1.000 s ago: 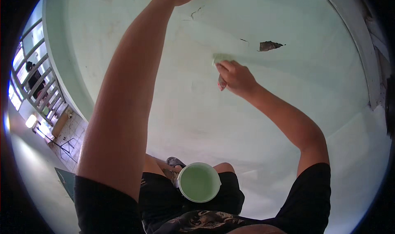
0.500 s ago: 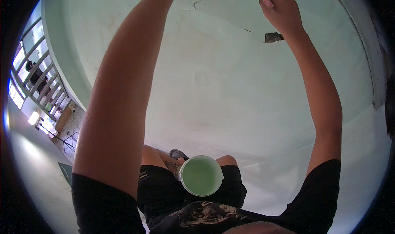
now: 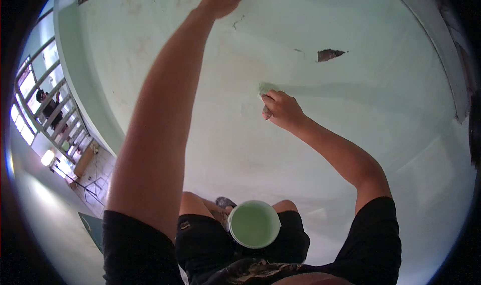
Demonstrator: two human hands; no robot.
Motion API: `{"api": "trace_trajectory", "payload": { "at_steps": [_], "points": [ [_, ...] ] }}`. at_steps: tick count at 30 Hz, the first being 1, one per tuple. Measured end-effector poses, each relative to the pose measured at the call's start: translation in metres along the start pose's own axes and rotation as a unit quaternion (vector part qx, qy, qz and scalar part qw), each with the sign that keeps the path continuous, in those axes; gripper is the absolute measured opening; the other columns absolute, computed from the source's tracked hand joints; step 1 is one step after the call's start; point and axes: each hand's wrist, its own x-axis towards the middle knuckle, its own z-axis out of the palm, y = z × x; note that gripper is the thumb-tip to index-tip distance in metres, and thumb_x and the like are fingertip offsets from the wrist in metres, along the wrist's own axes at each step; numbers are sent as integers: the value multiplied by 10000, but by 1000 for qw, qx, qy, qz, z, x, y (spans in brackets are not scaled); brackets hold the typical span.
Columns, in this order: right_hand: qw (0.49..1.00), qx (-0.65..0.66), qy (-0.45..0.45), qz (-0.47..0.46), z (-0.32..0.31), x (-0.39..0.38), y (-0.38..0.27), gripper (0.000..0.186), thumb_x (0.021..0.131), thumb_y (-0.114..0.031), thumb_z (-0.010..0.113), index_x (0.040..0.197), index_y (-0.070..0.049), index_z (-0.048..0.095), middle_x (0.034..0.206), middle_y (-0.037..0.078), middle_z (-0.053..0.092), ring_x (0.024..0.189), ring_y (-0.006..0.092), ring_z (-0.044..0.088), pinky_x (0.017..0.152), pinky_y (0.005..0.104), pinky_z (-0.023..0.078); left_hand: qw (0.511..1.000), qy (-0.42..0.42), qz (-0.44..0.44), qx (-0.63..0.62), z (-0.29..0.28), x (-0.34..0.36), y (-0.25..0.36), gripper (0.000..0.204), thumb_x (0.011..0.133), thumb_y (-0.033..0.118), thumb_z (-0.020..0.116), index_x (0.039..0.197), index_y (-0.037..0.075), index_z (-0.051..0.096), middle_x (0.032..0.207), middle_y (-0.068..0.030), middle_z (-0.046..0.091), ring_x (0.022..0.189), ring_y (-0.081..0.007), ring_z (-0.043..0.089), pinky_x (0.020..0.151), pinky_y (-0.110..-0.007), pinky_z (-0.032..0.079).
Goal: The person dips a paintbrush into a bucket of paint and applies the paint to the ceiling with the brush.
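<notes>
Closest in, you've got the white bucket (image 3: 231, 227) of green paint (image 3: 253, 226), then your right hand (image 3: 283, 107) grips a paintbrush (image 3: 264, 89) against the pale green wall (image 3: 225, 114), your empty left hand (image 3: 219, 4) spreads wide higher up, and a lit lamp (image 3: 48, 157) shines far off left.

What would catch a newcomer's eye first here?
First, the jagged dark hole in the pale green wall, upper right of centre. Low in the middle sits a round white bucket of green liquid. Above it, the right hand grips a pinkish-handled brush, and the left hand is spread against the wall at the top.
</notes>
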Motion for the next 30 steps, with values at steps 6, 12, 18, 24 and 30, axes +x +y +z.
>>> {"api": "trace_trajectory", "payload": {
  "at_steps": [6,12,18,24,30],
  "points": [
    [982,-12,119,145,-82,31,64,167,857,-228,524,795,-104,616,818,116,581,787,351,588,675,477,473,963,-121,137,199,-21,-1,70,498,970,439,359,1418,224,323,1522,-142,165,1391,-352,173,1112,-527,188],
    [942,-235,228,70,-135,57,48,257,753,-123,591,1005,-73,611,916,41,563,837,242,600,669,359,543,967,-210,-122,-70,-62,-1,85,643,951,531,342,1485,268,97,1555,-58,-32,1397,-412,65,1124,-545,186],
    [952,-279,124,0,-27,4,55,298,702,-128,610,977,-15,587,920,68,524,833,218,582,633,324,547,970,-203,-102,-82,-42,8,82,651,949,538,336,1486,250,107,1554,-80,-22,1393,-426,71,1123,-538,182],
    [995,-91,-14,33,59,-57,1,211,770,-157,629,883,14,582,901,96,546,802,246,592,563,343,551,971,-199,-114,-63,-47,5,80,659,947,538,336,1486,240,102,1553,-86,-23,1387,-438,80,1124,-540,176],
    [988,-1,-56,141,27,-49,35,81,781,-144,593,861,-130,591,907,47,569,831,278,593,659,422,502,959,-239,-136,-70,-62,0,102,664,949,535,327,1488,230,86,1553,-85,-24,1387,-435,93,1126,-544,173]
  ]
}}
